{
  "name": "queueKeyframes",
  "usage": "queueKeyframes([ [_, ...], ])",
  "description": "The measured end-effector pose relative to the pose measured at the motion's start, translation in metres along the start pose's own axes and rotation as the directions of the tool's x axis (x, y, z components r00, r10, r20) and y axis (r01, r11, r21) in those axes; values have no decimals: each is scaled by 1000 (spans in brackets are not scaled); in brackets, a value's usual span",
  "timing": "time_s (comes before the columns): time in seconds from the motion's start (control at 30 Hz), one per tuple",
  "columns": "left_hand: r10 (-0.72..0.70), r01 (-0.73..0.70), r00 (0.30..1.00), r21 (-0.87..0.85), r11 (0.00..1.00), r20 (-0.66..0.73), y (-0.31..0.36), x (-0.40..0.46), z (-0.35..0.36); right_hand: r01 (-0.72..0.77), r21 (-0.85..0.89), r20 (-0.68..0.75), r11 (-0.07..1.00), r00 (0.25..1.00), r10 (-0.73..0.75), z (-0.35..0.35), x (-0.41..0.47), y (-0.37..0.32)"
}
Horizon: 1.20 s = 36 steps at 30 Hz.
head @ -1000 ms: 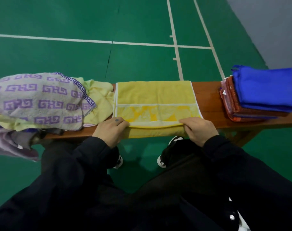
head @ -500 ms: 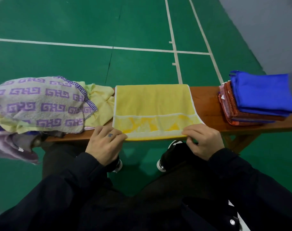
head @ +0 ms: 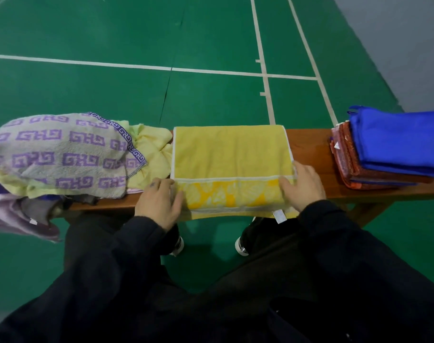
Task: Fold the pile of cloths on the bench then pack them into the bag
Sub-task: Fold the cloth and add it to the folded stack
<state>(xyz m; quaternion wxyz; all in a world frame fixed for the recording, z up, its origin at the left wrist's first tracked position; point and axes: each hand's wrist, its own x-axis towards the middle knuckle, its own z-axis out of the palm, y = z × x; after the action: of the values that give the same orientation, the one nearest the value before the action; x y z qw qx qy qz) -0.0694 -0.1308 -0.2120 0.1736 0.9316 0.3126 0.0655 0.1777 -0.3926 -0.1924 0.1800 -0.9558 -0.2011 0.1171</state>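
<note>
Two hands: my left hand (head: 161, 201) and right hand (head: 302, 186) lie flat with fingers straight, pressing the ends of the soft yellow towel (head: 232, 154); nothing is gripped.
Towel: spread on the long brown wooden bench (head: 307, 147), its near edge hanging off.
Slip risk: it could slide off if I let go.
Messy pile (head: 60, 154): left of the towel, touching it; a fold could snag it.
Folded stack (head: 389, 149): right of the towel, apart.
Bag: I cannot see it.
</note>
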Motion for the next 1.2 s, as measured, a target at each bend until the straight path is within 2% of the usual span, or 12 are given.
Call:
queueKeyframes([
  [0.07, -164, 166, 985, -22, 986, 50, 8, 12, -2, -166, 49, 23, 985, 986, 165, 0, 16, -6],
  [0.17, -348, 351, 933, -18, 936, 93, 20, 30, 0, -284, 185, 28, 941, 959, 284, 4, 31, -17],
  [0.23, -390, 395, 917, -53, 917, 82, 25, 42, 2, -341, 284, 60, 896, 939, 338, 5, 37, -22],
  [0.3, -380, 388, 921, -245, 888, 80, 31, 50, 2, -360, 371, 72, 856, 930, 360, 1, 40, -25],
  [0.4, -440, 424, 888, -608, 671, 134, 37, 51, -4, -321, 583, 85, 746, 938, 336, -7, 44, -24],
  [0.5, -500, 426, 848, -790, 442, 178, 36, 55, -15, -276, 784, 156, 557, 955, 254, -21, 42, -23],
  [0.57, -412, 433, 867, -832, 346, 280, 35, 62, -26, -284, 885, 239, 369, 957, 163, -27, 43, -20],
  [0.63, -272, 420, 900, -843, 336, 340, 34, 66, -35, -295, 915, 286, 276, 955, 72, -37, 43, -20],
  [0.73, -289, 323, 931, -872, 367, 224, 33, 70, -44, -245, 931, 254, 270, 967, 4, -57, 40, -23],
  [0.97, -262, 109, 960, -994, 9, 103, 27, 80, -81, -80, 975, 87, 209, 996, -29, -102, 32, -28],
  [1.1, -237, 54, 971, -995, 81, 33, 39, 97, -109, 40, 933, -61, 358, 997, 49, -116, 45, -40],
  [1.2, -211, -66, 974, -993, 95, -85, 50, 115, -132, 124, 944, -148, 306, 987, 56, -131, 58, -56],
])
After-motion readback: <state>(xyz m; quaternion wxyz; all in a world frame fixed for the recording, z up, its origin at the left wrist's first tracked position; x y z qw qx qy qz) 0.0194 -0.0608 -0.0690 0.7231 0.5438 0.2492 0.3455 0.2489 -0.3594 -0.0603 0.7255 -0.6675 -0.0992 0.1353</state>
